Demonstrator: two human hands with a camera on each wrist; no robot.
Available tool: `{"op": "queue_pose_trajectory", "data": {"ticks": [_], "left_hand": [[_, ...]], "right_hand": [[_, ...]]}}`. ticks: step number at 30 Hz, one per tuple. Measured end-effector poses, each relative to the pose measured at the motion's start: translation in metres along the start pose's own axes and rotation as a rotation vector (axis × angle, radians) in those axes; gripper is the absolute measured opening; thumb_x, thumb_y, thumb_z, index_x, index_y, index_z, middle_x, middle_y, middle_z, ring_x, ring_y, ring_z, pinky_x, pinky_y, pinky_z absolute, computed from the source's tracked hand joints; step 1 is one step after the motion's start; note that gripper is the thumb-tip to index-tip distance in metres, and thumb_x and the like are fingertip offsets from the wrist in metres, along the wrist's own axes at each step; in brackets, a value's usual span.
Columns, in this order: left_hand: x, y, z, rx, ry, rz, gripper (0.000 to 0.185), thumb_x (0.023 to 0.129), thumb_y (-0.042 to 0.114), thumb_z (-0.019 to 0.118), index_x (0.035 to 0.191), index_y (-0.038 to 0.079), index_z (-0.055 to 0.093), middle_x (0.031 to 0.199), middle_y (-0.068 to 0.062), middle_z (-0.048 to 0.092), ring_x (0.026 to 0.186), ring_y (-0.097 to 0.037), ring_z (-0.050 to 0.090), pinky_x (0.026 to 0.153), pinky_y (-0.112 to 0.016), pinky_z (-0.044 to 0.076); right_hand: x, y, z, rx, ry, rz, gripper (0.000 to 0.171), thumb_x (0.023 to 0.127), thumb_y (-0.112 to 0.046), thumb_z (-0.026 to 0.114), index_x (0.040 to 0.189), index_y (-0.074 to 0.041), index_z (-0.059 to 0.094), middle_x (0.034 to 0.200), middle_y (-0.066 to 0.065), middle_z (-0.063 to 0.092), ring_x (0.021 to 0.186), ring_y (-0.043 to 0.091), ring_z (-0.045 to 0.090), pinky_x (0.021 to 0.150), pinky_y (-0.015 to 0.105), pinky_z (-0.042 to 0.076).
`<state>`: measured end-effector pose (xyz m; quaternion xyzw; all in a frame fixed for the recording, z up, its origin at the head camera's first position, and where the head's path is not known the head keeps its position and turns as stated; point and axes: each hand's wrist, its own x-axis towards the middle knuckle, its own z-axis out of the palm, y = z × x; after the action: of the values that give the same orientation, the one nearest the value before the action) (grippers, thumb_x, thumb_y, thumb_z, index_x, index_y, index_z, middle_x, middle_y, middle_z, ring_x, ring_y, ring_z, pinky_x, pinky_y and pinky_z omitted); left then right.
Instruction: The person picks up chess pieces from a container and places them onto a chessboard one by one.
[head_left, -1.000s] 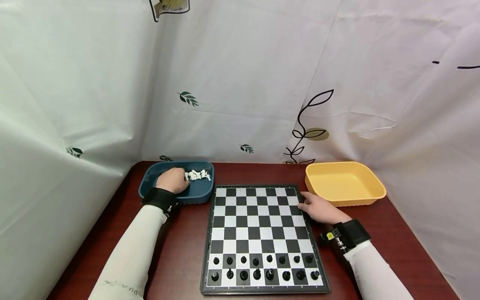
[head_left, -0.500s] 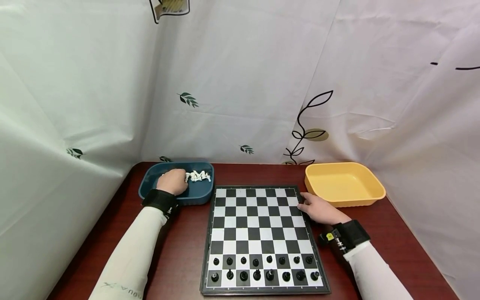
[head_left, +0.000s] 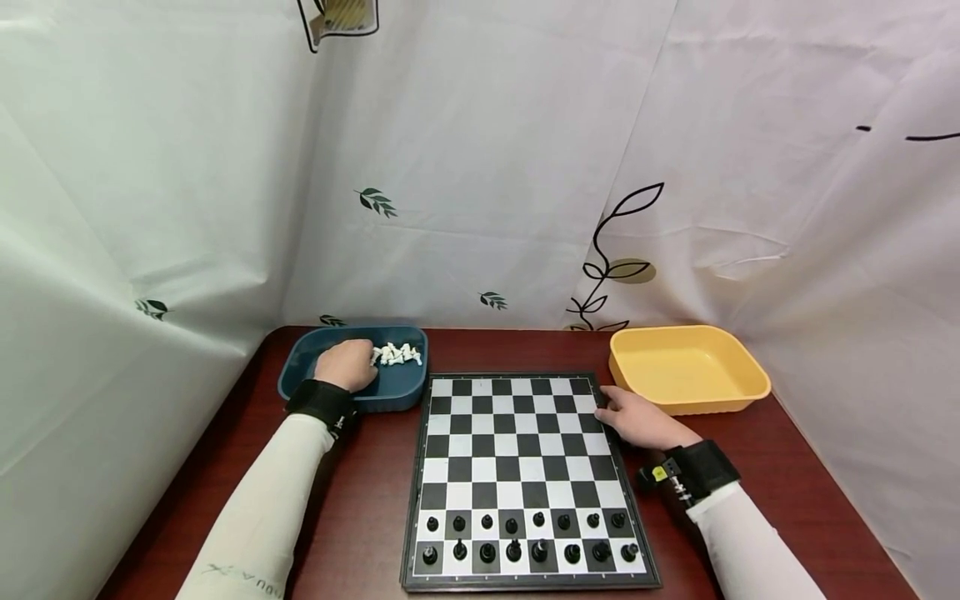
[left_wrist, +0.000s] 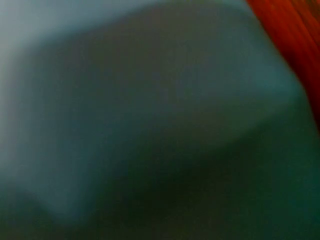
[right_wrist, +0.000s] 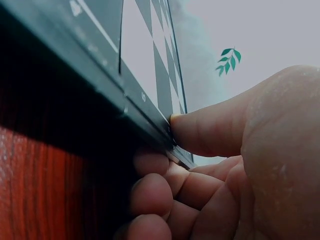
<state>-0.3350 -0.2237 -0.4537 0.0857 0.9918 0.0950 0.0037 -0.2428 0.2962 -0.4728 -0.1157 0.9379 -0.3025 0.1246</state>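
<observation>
My left hand [head_left: 347,365] reaches down into a dark blue bin [head_left: 396,392], back of the hand upward. Its fingers are hidden, and I cannot tell whether they hold anything; the left wrist view is a dark blur. Just right of that hand, several white chess pieces [head_left: 397,354] lie heaped in the bin. My right hand [head_left: 639,417] grips the right edge of a black-and-white chessboard [head_left: 506,443]. In the right wrist view the thumb [right_wrist: 210,131] presses on the board's top edge, with the other fingers [right_wrist: 152,194] curled against its side and underneath.
Two rows of black chess pieces [head_left: 487,550] stand along the board's near side. A yellow bin [head_left: 690,400] sits at the back right, close to my right hand. Behind the dark red table [head_left: 360,517] hangs a pale printed cloth [head_left: 480,167].
</observation>
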Motion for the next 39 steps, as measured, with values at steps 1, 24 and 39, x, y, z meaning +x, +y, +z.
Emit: {"op": "queue_pose_trajectory", "data": {"ticks": [1,24,39], "left_hand": [[0.001,-0.001,0.001,0.003,0.007,0.004,0.028,0.096,0.011,0.077,0.073,0.013,0.06,0.07,-0.004,0.047,0.065,-0.026,0.051,0.062,-0.043,0.043],[-0.005,-0.006,-0.001,-0.012,0.027,-0.003,0.033,0.094,0.006,0.069,0.066,0.016,0.053,0.068,0.001,0.034,0.062,-0.023,0.042,0.059,-0.039,0.035],[-0.017,-0.006,-0.008,-0.08,0.118,-0.031,0.024,0.098,0.013,0.068,0.075,0.013,0.06,0.069,-0.002,0.047,0.061,-0.023,0.05,0.054,-0.036,0.036]], "right_hand": [[0.0,0.001,0.0,0.003,0.0,-0.003,0.072,0.111,-0.031,0.065,0.157,0.019,0.043,0.097,0.011,0.065,0.077,0.02,0.063,0.071,0.033,0.051],[-0.001,0.0,0.001,0.007,-0.006,0.041,0.07,0.111,-0.026,0.063,0.159,0.019,0.039,0.094,0.01,0.062,0.074,0.02,0.061,0.069,0.035,0.05],[-0.002,-0.002,0.003,0.054,-0.002,0.067,0.068,0.111,-0.022,0.063,0.159,0.018,0.039,0.089,0.01,0.062,0.065,0.02,0.06,0.063,0.035,0.051]]}}
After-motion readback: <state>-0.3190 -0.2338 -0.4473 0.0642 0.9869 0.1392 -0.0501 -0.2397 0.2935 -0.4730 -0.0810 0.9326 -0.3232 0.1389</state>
